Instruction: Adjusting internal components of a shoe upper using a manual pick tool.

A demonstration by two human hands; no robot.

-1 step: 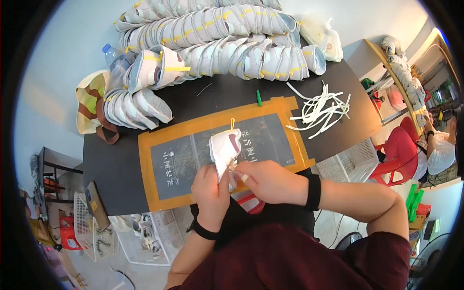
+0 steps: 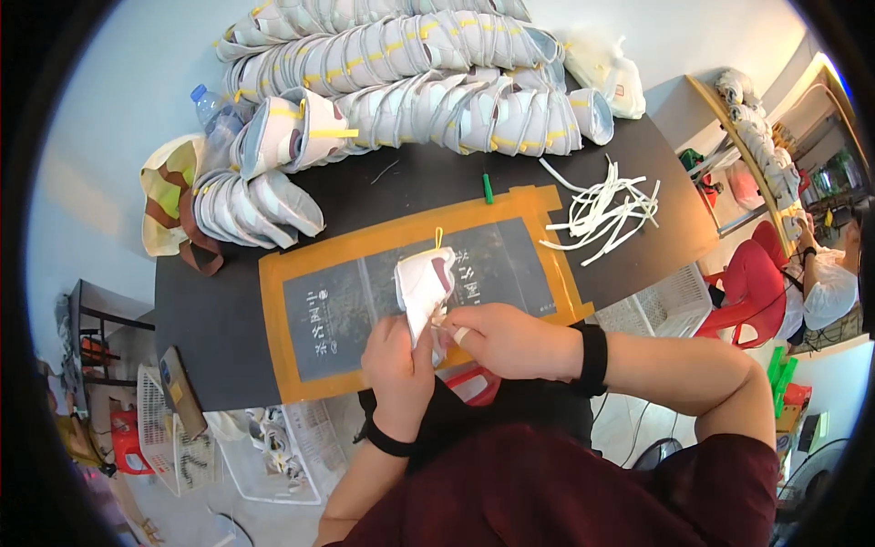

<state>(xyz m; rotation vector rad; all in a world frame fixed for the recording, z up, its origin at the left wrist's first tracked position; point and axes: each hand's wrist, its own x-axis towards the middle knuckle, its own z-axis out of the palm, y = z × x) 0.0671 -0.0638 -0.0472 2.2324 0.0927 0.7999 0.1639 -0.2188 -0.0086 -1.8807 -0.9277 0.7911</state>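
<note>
Left grip (image 2: pixel 396 360): closed, thumb and fingers clamping the near-left part of a pale shoe upper (image 2: pixel 422 284).
Right grip (image 2: pixel 515 342): fingers curled in at the upper's near right edge; whether they pinch anything, I cannot tell.
Upper's lie: straight ahead of left grip, the nearer; ahead-left of right grip; long axis away from the body, yellow loop (image 2: pixel 439 237) farthest.
Bench (image 2: pixel 223 319): taped sheet (image 2: pixel 392 284) beneath; white strips (image 2: pixel 609 205) right; stacked uppers (image 2: pixel 410 50) behind.
</note>
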